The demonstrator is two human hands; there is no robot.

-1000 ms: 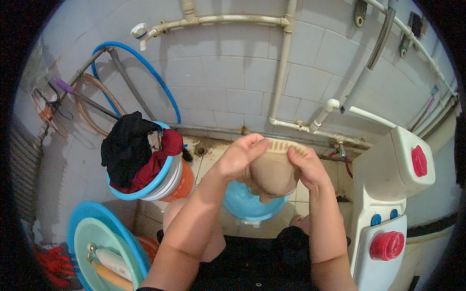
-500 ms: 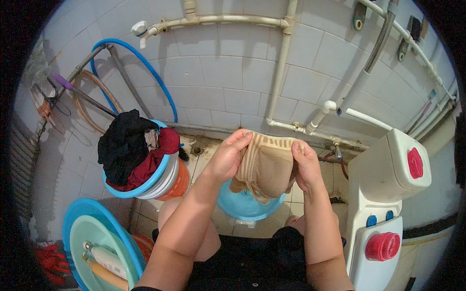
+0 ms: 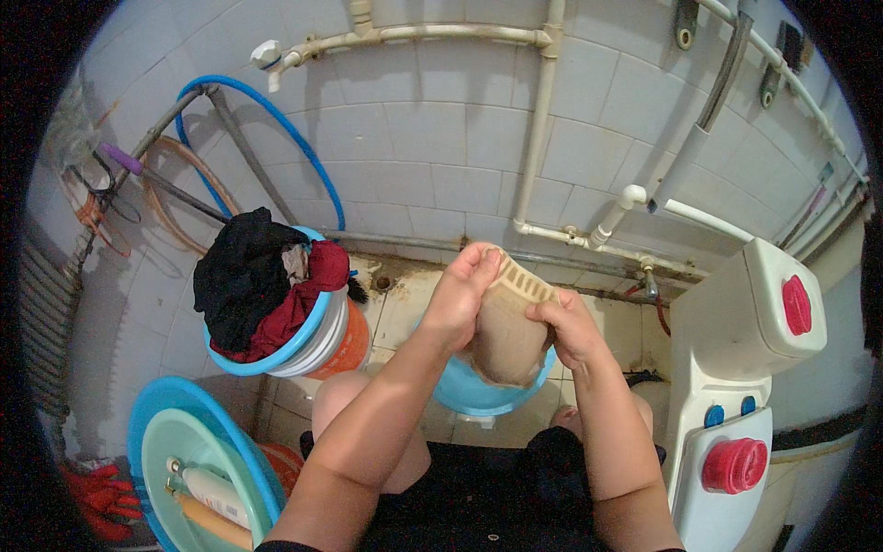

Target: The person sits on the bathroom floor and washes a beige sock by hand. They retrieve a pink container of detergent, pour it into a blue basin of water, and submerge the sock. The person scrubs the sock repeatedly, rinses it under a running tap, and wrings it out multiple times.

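Observation:
Between my hands a beige, stretchy garment (image 3: 509,336) hangs from a cream elastic band (image 3: 527,280) with brown bars; its exact kind does not show. My left hand (image 3: 464,293) pinches the band's upper left end. Lower down, the fingers of my right hand (image 3: 566,324) are closed on its other end, thumb laid over the edge. The band slants down to the right. Directly below, partly hidden by the garment and my hands, a light-blue basin (image 3: 483,394) stands on the floor between my legs.
A blue-rimmed bucket (image 3: 246,366) heaped with black and dark-red clothes (image 3: 248,276) stands at left. Nearer, stacked basins (image 3: 147,419) hold a bottle (image 3: 213,494) and a wooden-looking roller. A toilet (image 3: 736,317) with red lidded tubs is at right. Pipes (image 3: 535,138) run along the tiled wall.
My hands have come closer together, and the band has gone from stretched nearly level to slack and slanting down right. The garment looks more bunched. The whole view has shifted slightly.

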